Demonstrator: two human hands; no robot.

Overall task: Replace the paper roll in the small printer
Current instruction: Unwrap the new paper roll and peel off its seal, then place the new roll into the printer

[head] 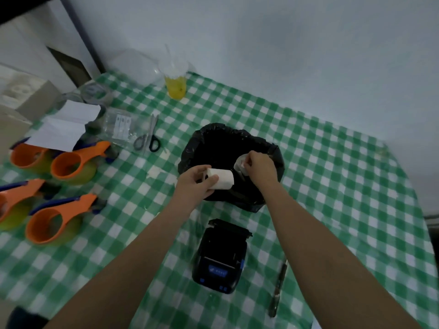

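A white paper roll [222, 178] lies sideways in my left hand [196, 184], held at its left end just above the table. My right hand [260, 166] pinches a small crumpled piece of clear wrapping [240, 163] over the open black bin bag [213, 148]. The small black printer [219, 256] sits on the checked cloth nearer to me, between my forearms, with its lid tipped open at the far side and the roll bay showing dark.
Scissors [148, 137] and clear packets [118, 124] lie left of the bag. Several orange tape dispensers [71, 162] crowd the left edge beside a white paper sheet [64, 125]. A cup of yellow drink [175, 85] stands at the back. A dark pen-like stick [278, 288] lies right of the printer.
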